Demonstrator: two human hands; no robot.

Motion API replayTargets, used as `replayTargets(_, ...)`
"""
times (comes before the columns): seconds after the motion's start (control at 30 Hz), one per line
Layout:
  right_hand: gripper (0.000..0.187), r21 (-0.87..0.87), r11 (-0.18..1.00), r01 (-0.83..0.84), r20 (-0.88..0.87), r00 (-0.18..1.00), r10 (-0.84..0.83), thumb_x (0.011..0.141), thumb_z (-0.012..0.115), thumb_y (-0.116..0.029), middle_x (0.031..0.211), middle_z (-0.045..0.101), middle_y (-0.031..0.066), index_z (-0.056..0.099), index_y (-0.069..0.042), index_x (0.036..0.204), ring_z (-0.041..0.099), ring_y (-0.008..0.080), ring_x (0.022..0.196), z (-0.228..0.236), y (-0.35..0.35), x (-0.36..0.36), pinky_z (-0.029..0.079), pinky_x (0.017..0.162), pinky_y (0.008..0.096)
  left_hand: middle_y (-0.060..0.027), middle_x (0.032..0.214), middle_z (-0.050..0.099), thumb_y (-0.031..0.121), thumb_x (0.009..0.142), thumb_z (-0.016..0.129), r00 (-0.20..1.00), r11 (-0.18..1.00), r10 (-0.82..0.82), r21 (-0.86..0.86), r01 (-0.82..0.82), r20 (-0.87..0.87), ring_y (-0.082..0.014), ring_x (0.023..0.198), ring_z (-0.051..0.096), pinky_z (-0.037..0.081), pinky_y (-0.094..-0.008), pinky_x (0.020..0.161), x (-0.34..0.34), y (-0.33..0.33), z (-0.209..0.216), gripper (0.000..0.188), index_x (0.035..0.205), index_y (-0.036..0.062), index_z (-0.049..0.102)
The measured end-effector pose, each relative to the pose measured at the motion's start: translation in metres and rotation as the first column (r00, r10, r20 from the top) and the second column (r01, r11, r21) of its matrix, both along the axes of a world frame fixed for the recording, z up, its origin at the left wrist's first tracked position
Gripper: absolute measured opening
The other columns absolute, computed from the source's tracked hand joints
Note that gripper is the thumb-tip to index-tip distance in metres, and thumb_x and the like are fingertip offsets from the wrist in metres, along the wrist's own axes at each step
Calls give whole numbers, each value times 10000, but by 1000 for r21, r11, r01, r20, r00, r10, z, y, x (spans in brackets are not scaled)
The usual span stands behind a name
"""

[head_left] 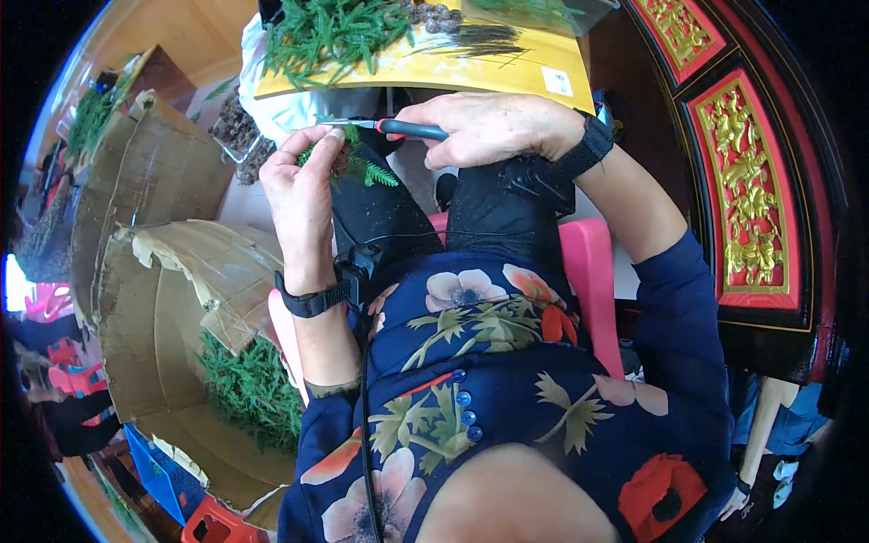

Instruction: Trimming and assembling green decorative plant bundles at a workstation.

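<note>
Nearest, toward 6 o'clock: floral blue top (462,362). Apparently at the step of working a green sprig (376,174), at 11 o'clock, with pliers (412,129); next, seems to call for a steady pinch and a careful squeeze clear of skin. Left hand (303,185), toward 10 o'clock: nearly closed, sprig between thumb and fingers. Right hand (502,127), at 1 o'clock: curled around the pliers' handles; closure of the tips impossible to tell. Beyond, at 12 o'clock: yellow surface (412,65) with green cuttings (330,41) and thin dark strands (480,38).

L grip (300,185) pinched, R grip (502,128) curled
</note>
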State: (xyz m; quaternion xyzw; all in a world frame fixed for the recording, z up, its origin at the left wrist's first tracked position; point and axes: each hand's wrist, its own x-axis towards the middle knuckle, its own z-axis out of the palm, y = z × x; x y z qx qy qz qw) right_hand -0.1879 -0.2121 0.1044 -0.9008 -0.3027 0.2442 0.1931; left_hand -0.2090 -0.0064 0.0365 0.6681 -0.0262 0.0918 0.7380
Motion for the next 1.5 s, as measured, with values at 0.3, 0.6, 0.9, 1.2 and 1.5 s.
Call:
replayTargets(0.3,610,83,994,-73,27,997,71,763,576,-206,917,579,152,414,-97,1341,542,288,840,-4,-6,0,442,773,355,2,721,607,76,812,651,999,998,-4,67,2,33,-54,628,509,381,-188,591,-4,1,2,109,876,-12,665)
replayTargets(0.6,627,47,995,-86,-51,995,88,763,562,-182,1009,590,179,387,-108,1360,561,310,937,1,-4,1,438,829,368,8,721,612,76,808,653,1000,999,-1,39,2,-9,-54,627,507,384,-188,596,-3,1,4,101,868,-4,668)
replayTargets(0.9,662,70,988,-141,105,985,133,763,561,-164,993,582,173,343,-112,1386,559,306,938,-12,-4,1,435,818,377,14,715,609,82,812,650,999,999,-24,48,23,24,-51,627,502,382,-191,600,-1,5,2,90,853,5,669)
replayTargets(1.2,670,7,995,-100,-32,994,100,764,549,-151,1142,548,198,320,-103,1392,510,348,1094,1,-5,0,406,924,391,19,724,611,81,824,632,998,998,-64,17,64,8,-52,649,507,384,-196,621,-1,7,4,79,838,15,673)
replayTargets(1.5,693,-2,991,-134,106,985,133,745,559,-144,1226,501,206,317,-92,1392,472,352,1153,-2,-8,-3,371,985,384,26,747,624,61,818,616,989,988,-145,-49,145,-4,-55,705,524,386,-199,685,2,11,2,72,834,26,677)
